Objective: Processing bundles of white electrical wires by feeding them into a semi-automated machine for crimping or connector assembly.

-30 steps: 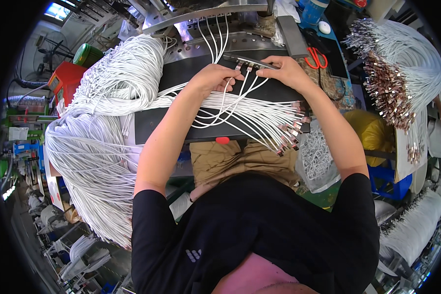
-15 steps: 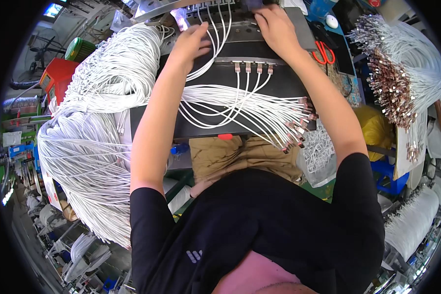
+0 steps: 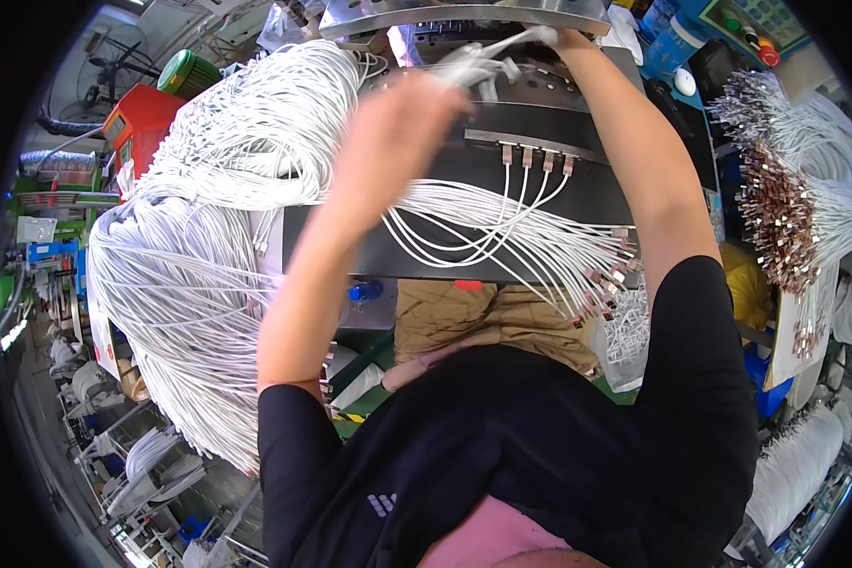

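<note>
My left hand (image 3: 402, 133), smeared by motion, is closed around a small bunch of white cables (image 3: 478, 68) above the black work surface (image 3: 426, 265). The bunch is blurred too, with pale ends fanning to the upper right. At the far edge, my right hand (image 3: 566, 43) reaches to the metal bar of a machine (image 3: 464, 13); its fingers are mostly hidden there. Nearer me, a thin metal strip (image 3: 488, 139) holds several cable connectors (image 3: 528, 159) in a row. Their cables join a loose bundle of white cables (image 3: 483, 208) with metal-plug ends fanned to the right.
Big heaps of white cable (image 3: 246, 123) stand at the left, beside a red machine (image 3: 144, 123). Another hanging bundle with brown-and-silver plugs (image 3: 776, 204) is on the right. A bag of small white parts (image 3: 625, 331) lies near my lap. A blue container (image 3: 672, 45) stands far right.
My left hand has swung nearer me, carrying white cables that hung from the machine before. My right hand has moved farther in by the bar. The view has shifted slightly.
</note>
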Action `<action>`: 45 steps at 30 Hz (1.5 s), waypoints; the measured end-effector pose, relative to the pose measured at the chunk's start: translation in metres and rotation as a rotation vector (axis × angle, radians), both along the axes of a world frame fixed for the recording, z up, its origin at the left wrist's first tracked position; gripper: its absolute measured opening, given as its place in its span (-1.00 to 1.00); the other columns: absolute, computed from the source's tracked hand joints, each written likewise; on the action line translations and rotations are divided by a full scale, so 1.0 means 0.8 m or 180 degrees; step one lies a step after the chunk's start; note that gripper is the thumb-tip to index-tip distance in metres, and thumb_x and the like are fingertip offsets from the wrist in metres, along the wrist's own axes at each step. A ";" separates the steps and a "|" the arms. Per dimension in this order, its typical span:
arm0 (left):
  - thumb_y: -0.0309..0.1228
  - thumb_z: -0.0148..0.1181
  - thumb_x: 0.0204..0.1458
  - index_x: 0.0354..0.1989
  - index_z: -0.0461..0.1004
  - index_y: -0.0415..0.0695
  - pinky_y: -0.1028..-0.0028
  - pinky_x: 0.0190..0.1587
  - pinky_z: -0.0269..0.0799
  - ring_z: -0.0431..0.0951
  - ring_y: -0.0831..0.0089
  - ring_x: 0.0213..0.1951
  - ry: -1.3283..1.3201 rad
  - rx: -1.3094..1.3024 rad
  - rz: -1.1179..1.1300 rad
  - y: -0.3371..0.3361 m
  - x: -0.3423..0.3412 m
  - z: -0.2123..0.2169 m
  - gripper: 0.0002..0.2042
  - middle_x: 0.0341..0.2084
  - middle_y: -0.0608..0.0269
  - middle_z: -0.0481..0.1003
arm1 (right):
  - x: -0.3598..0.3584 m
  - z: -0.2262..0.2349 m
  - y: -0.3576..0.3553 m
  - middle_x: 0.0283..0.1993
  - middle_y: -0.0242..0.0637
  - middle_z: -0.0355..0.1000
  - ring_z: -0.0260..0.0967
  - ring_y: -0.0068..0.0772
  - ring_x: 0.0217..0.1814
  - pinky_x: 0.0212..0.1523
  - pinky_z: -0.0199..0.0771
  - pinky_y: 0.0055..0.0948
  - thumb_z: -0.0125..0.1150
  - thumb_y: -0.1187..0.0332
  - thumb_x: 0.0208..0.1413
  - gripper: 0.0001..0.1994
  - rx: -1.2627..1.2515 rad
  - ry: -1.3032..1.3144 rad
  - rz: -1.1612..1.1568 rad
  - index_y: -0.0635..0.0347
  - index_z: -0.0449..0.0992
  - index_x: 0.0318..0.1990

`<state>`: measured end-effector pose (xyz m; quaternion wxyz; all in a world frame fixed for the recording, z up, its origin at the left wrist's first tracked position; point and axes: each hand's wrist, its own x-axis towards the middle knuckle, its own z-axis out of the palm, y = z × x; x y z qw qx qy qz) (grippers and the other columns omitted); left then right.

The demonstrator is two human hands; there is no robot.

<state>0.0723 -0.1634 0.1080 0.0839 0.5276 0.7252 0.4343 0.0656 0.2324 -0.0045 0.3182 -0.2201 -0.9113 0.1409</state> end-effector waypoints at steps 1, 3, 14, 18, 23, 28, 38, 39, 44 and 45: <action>-0.11 0.07 0.40 -0.08 0.63 -0.15 0.49 -0.34 0.32 0.41 0.61 -0.46 0.0340 0.0435 0.0495 -0.027 -0.034 0.020 -0.64 -0.52 0.40 0.47 | 0.001 0.001 -0.004 -0.06 0.00 0.57 0.46 0.03 0.13 0.15 0.43 -0.07 0.26 0.00 0.25 -0.58 -0.0010 0.0019 0.0031 0.20 0.63 -0.03; -0.13 -0.04 0.45 -0.14 0.63 -0.18 0.44 -0.27 0.44 0.56 0.52 -0.43 0.1187 0.1066 0.1500 -0.072 -0.103 0.048 -0.60 -0.53 0.31 0.56 | 0.014 0.003 -0.021 -0.11 -0.02 0.58 0.48 0.02 0.09 0.12 0.44 -0.08 0.30 -0.03 0.23 -0.58 -0.0068 0.0036 0.0113 0.18 0.66 -0.07; -0.43 0.29 0.13 -0.10 0.64 -0.08 0.27 0.01 0.53 0.60 0.25 -0.06 0.1389 0.0194 -0.0570 -0.005 0.062 -0.068 -0.82 -0.18 0.22 0.62 | 0.227 0.034 -0.179 -0.13 -0.22 0.50 0.36 -0.06 0.02 0.10 0.39 -0.18 0.37 0.05 0.18 -0.69 0.0512 -0.0501 0.0093 -0.06 0.72 -0.03; -0.38 0.35 0.10 -0.01 0.58 -0.05 0.26 -0.02 0.55 0.58 0.21 -0.04 0.1513 0.0194 -0.0636 0.019 0.134 -0.115 -0.73 -0.09 0.28 0.57 | 0.311 0.055 -0.190 -0.08 -0.20 0.45 0.32 -0.08 0.07 0.13 0.36 -0.22 0.32 0.30 0.24 -0.64 -0.0656 -0.1187 0.0534 -0.15 0.63 0.20; -0.37 0.33 0.14 0.00 0.53 -0.10 0.25 -0.12 0.55 0.57 0.15 -0.14 0.1388 -0.0086 -0.0595 0.028 0.132 -0.103 -0.72 -0.14 0.21 0.57 | 0.319 0.032 -0.191 -0.04 -0.11 0.45 0.36 0.00 0.14 0.19 0.38 -0.16 0.24 0.26 0.31 -0.70 -0.0518 -0.0912 0.0729 0.10 0.62 0.12; -0.33 0.26 0.23 -0.15 0.51 -0.13 0.18 -0.21 0.53 0.58 0.11 -0.23 0.1213 -0.0135 0.0054 0.034 0.103 -0.092 -0.84 -0.33 0.11 0.55 | 0.247 0.020 -0.174 -0.11 -0.04 0.49 0.41 0.07 0.10 0.13 0.39 -0.13 0.18 0.21 0.35 -0.71 -0.0917 -0.0154 0.0888 0.27 0.62 -0.06; -0.19 0.18 0.29 -0.48 0.56 -0.17 0.07 -0.32 0.51 0.61 -0.04 -0.40 0.1858 -0.0324 0.0246 0.131 0.002 -0.072 -0.65 -0.54 0.02 0.56 | 0.050 -0.003 -0.023 0.02 -0.08 0.58 0.49 0.07 0.14 0.18 0.41 -0.11 0.22 0.05 0.28 -0.58 -0.0260 0.0906 0.0569 0.22 0.62 0.06; -0.17 0.19 0.28 -0.48 0.57 -0.16 0.09 -0.30 0.53 0.63 -0.02 -0.38 0.1923 -0.0213 0.0238 0.147 -0.003 -0.075 -0.64 -0.53 0.02 0.58 | 0.041 -0.008 -0.007 0.02 -0.07 0.57 0.48 0.07 0.15 0.19 0.40 -0.11 0.21 0.06 0.28 -0.58 -0.0234 0.0876 0.0483 0.22 0.61 0.06; -0.13 0.18 0.25 -0.42 0.68 -0.17 0.14 -0.20 0.60 0.70 0.03 -0.28 0.1726 -0.0713 0.0482 0.180 -0.030 -0.086 -0.63 -0.44 0.03 0.66 | 0.005 -0.017 0.024 0.06 -0.02 0.55 0.45 0.09 0.19 0.22 0.39 -0.11 0.16 0.11 0.30 -0.59 -0.0057 0.0882 0.0323 0.24 0.58 0.09; -0.11 0.13 0.25 -0.42 0.68 -0.14 0.13 -0.20 0.60 0.70 0.03 -0.29 0.1698 -0.0950 0.0519 0.179 -0.033 -0.085 -0.62 -0.43 0.04 0.67 | 0.002 -0.016 0.023 0.07 -0.01 0.54 0.44 0.09 0.19 0.23 0.38 -0.10 0.15 0.12 0.30 -0.60 -0.0016 0.0891 0.0304 0.24 0.58 0.10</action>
